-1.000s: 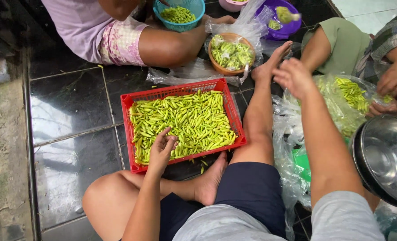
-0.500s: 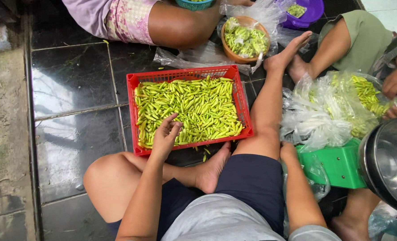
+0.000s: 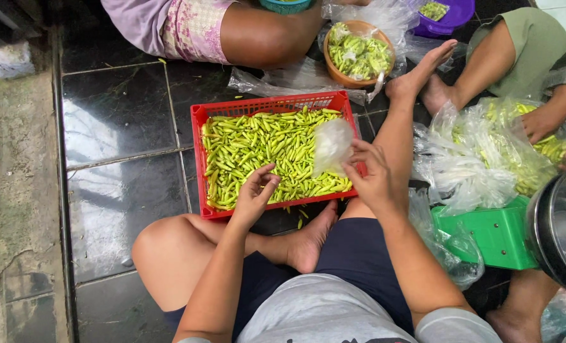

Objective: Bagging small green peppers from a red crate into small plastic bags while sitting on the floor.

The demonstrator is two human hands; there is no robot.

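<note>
Chillies point(image 3: 264, 149), green and thin, fill the red basket point(image 3: 197, 159) at the centre of the frame, on the dark tiled floor point(image 3: 117, 121). Left hand point(image 3: 252, 198) lies on the heap near the lower edge of the basket, fingers bent down into the chillies; whether its grip is closed on some of them, I cannot tell. Right hand point(image 3: 373, 178) is over the right side of the basket, and its grip is pinched on a small clear bag point(image 3: 331, 145), which hangs limp above the chillies.

Some loose chillies lie already on the floor just below the basket, near the bare foot point(image 3: 308, 241). I think more could fall the same way, because the bag mouth looks narrow and soft.

Upper right, other people sit around an orange bowl point(image 3: 359, 54) and a purple bowl point(image 3: 448, 13), both with chillies. Right of the frame there are filled bags point(image 3: 486, 152), a green box point(image 3: 492, 232) and a steel pot point(image 3: 562, 235).
</note>
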